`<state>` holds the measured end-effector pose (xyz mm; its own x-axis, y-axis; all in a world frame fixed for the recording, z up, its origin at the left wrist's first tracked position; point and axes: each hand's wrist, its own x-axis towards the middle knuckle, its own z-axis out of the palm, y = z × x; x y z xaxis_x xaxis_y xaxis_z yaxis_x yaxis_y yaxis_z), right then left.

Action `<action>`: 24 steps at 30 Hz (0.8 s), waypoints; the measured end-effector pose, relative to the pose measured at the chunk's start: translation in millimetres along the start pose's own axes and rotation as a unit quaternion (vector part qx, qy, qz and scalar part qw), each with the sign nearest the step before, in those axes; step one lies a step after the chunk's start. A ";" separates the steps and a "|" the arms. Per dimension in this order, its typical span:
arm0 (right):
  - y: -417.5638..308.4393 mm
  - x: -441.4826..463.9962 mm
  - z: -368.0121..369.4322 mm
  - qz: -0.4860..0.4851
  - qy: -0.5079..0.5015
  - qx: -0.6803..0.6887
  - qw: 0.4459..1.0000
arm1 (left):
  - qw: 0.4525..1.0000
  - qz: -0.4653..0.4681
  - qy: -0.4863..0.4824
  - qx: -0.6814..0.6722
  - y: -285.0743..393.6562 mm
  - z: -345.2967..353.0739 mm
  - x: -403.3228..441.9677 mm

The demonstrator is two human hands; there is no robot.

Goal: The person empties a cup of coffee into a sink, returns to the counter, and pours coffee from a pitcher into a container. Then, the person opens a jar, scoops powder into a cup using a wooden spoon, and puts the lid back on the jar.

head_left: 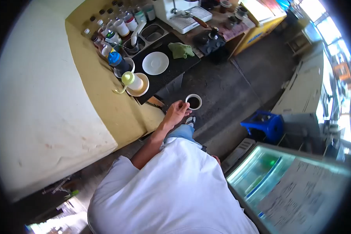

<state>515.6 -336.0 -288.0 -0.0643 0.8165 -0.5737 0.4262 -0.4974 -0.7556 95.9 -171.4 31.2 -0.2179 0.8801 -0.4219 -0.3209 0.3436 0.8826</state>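
White cup (201, 102) within left fingers (186, 106), right fingers (217, 158) too hidden to tell, over dark floor (226, 85) near black countertop (162, 81)

Worktop (174, 71), ref saucer (155, 63):
Cloth (181, 50) right, sink (152, 32) behind, espresso machine (164, 11) behind-right; squeeze bottle (135, 83) in bowl (146, 83) front-left.

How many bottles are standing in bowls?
2: the blue-topped bottle in a white bowl, and the green-topped bottle in another bowl. Both are beside the white saucer. More could hide among the crowded bottles.
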 end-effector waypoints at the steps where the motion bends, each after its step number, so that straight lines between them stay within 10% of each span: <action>1: 10.8 18.2 -11.7 -0.009 -0.004 0.000 1.000 | 1.000 0.011 0.018 -0.019 -0.3 -1.8 14.9; 24: -235.0 338.8 -205.7 0.095 -0.170 -0.002 0.981 | 0.906 0.000 0.424 0.020 109.5 -23.7 261.0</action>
<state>579.3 117.8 -239.8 -0.2807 0.5646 -0.7762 0.4627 -0.6290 -0.6248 -18.0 88.2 12.9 -0.8520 0.3186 -0.4154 -0.2918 0.3697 0.8821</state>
